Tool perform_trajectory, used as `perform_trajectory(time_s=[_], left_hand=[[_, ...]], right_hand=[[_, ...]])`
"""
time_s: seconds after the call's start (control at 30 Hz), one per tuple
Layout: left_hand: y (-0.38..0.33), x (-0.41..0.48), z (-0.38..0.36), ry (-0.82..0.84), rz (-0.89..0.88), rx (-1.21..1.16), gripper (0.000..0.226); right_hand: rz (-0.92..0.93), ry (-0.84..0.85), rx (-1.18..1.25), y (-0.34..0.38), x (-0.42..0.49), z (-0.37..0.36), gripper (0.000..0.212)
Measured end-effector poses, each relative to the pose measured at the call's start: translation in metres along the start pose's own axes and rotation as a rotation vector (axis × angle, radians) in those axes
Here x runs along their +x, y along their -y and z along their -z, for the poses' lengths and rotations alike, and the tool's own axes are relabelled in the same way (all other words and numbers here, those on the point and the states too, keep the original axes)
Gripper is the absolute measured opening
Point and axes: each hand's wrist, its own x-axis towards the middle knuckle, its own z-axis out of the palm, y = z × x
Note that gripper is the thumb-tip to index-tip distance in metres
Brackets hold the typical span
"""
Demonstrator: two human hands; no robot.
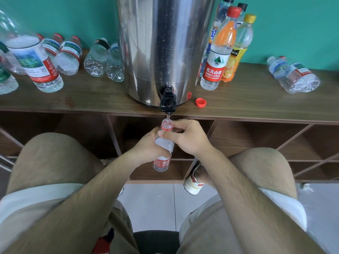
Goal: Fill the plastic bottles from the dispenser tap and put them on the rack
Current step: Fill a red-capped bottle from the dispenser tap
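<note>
Filling step. Small water bottle (163,143) is held under the black tap (167,103) of the steel dispenser (165,43), its mouth right below the spout at 12 o'clock from the hands. A thin stream runs into the open neck. Left hand (146,146) grips the bottle body. Right hand (190,138) pinches the neck and shoulder, thumb across the front. Fill level is hard to read.

To do it well: keep the mouth centred under the stream and the bottle near upright. Watch the level and close the tap before it overflows. Red cap (200,102) lies on the bench (91,99) at 1 o'clock from the tap and likely goes back on after filling. The rack (238,142) sits under the bench edge.

Writing: the upright bottle (213,68) at 2 o'clock of the tap reads "农夫山泉 NONGFU SPRING" on a red label. The held bottle has a similar red label, mostly covered. Orange-drink bottle (236,57) text is too small. Empty bottles (69,55) lie at 10 o'clock.
</note>
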Motion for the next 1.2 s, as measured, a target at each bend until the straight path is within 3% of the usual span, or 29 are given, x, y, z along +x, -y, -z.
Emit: perform_trajectory(time_s=[1.2], left_hand=[[0.0040,0.0016,-0.0006,0.008,-0.007,-0.003,0.084]], right_hand=[[0.026,0.020,0.012,-0.0045,0.0011,-0.0002,0.020]])
